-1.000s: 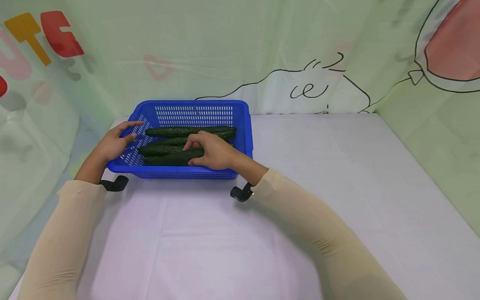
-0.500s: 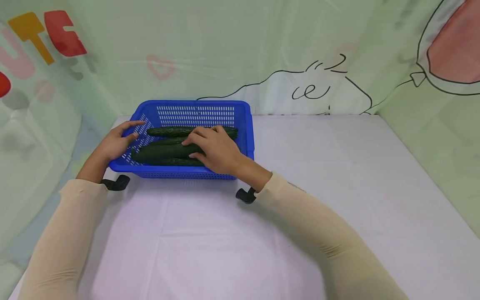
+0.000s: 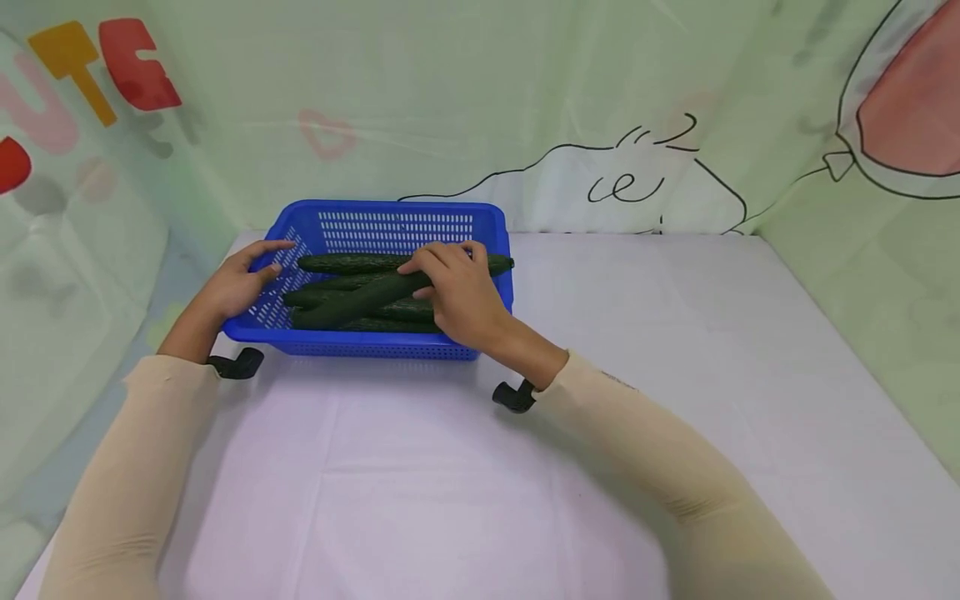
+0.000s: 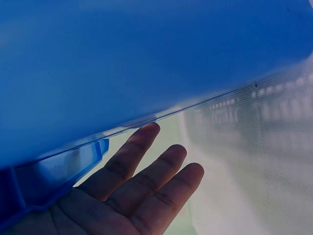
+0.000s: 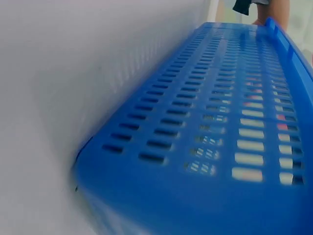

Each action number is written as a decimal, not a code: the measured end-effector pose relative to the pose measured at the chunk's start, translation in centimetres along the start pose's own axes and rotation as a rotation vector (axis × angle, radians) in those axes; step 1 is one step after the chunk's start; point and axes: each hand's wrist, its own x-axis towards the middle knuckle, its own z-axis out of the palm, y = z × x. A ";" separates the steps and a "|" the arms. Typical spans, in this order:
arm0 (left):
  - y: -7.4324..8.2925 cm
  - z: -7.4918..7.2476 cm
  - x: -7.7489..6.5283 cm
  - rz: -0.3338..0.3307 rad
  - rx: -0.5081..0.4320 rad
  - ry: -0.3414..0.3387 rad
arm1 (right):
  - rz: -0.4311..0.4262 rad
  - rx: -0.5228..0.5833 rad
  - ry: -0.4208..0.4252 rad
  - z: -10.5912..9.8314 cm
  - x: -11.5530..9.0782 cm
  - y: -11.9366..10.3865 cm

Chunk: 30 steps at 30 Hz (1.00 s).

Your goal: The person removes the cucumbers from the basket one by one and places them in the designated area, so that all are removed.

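My right hand [image 3: 467, 293] grips a dark green cucumber [image 3: 360, 302] from above, near its middle. It slants upward to the right: the left end lies low in the blue plastic basket [image 3: 386, 338], while the right end overlaps the right rim. Several more cucumbers [image 3: 348, 264] lie lengthwise below and behind it. My left hand [image 3: 238, 285] holds the basket's left rim, thumb and forefinger over the inside. In the left wrist view, three fingers [image 4: 156, 188] extend under the rim on the outside. The right wrist view shows the slotted wall and not the right hand.
The basket stands on a white-covered table [image 3: 435, 467], near its back left corner. A printed cloth backdrop [image 3: 420, 100] rises behind and beside the table. Small black wrist cameras [image 3: 513, 396] sit at both sleeve cuffs.
My right hand has closed round the front cucumber and moved right and up, raising its right end to the basket's right rim. The left hand keeps its place on the left rim.
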 end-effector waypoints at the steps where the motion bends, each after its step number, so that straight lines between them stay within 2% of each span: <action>1: 0.1 0.0 0.0 0.003 0.002 0.000 | 0.010 0.008 0.009 -0.3 -0.2 0.2; 13: 0.1 0.2 0.1 -0.011 -0.013 -0.002 | 0.136 0.068 0.107 -4.8 -1.8 4.2; 25: 0.0 0.2 -0.3 -0.024 -0.014 0.016 | 0.298 0.095 0.133 -8.3 -3.3 10.0; 30: 0.3 0.3 -0.3 -0.022 -0.024 0.022 | 0.397 0.071 0.132 -9.3 -3.5 13.3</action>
